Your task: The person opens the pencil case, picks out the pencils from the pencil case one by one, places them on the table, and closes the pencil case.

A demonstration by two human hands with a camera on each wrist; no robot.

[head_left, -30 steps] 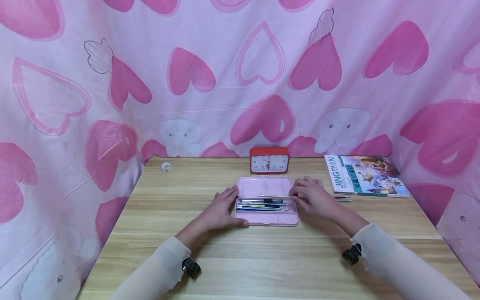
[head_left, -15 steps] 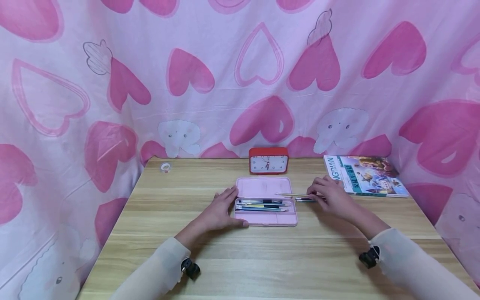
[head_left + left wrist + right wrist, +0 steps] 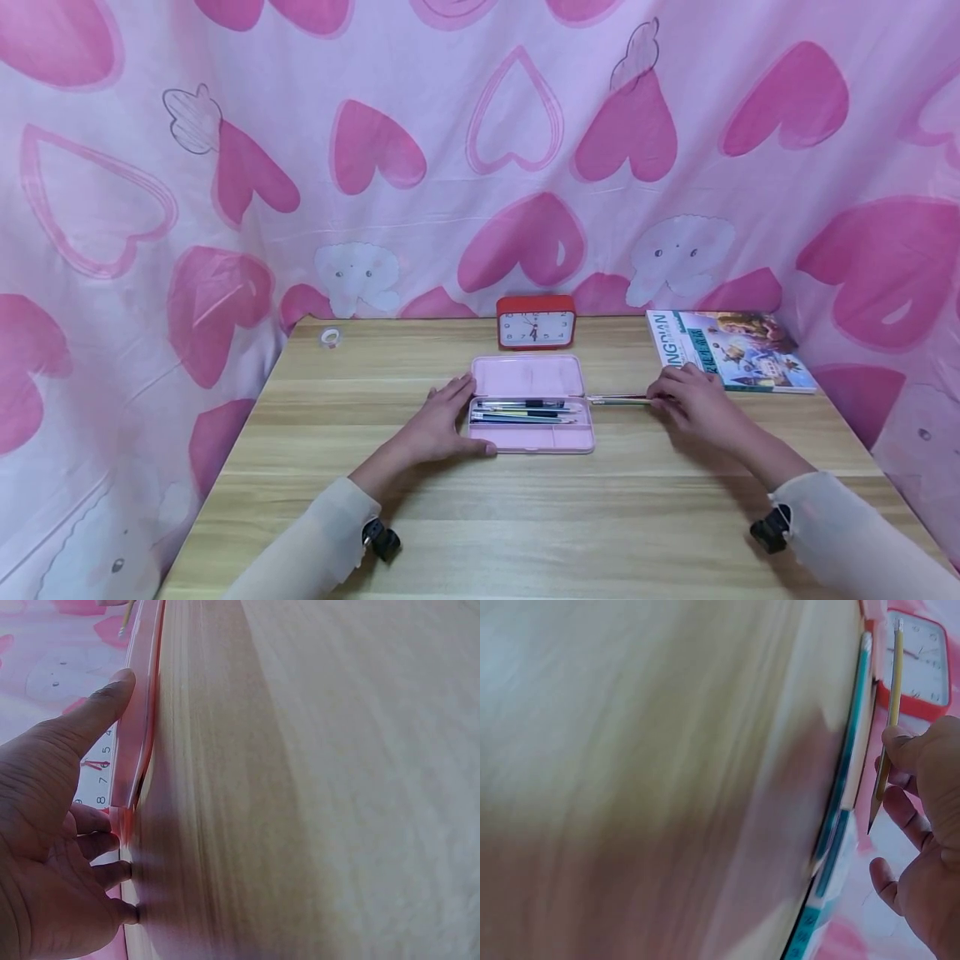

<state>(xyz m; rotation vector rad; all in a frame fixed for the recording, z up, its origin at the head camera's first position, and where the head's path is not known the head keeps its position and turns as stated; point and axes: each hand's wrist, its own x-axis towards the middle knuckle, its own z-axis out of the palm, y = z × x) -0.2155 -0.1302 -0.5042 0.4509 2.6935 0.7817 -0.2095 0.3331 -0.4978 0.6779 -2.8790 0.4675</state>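
An open pink pencil case point(image 3: 528, 377) lies on the table with several pens and pencils point(image 3: 525, 412) in its rear compartment. My left hand point(image 3: 431, 427) rests at its left end, the thumb on the front edge and the other fingers stretched along the side. To the right of the case, my right hand point(image 3: 693, 402) pinches a yellow pencil point(image 3: 894, 690) between thumb and forefinger, its sharpened tip pointing back past the fingers. A teal pencil point(image 3: 850, 727) lies on the table beside that hand.
A red alarm clock point(image 3: 536, 323) stands behind the case. A magazine point(image 3: 738, 350) lies at the back right, close behind the right hand. At the back left is a small roll of tape point(image 3: 330, 337). A pink heart-patterned curtain point(image 3: 420, 217) hangs behind the table.
My right hand has moved right, away from the case, bringing the yellow pencil out over the table beside the other pencils. The left hand has stayed at the case.
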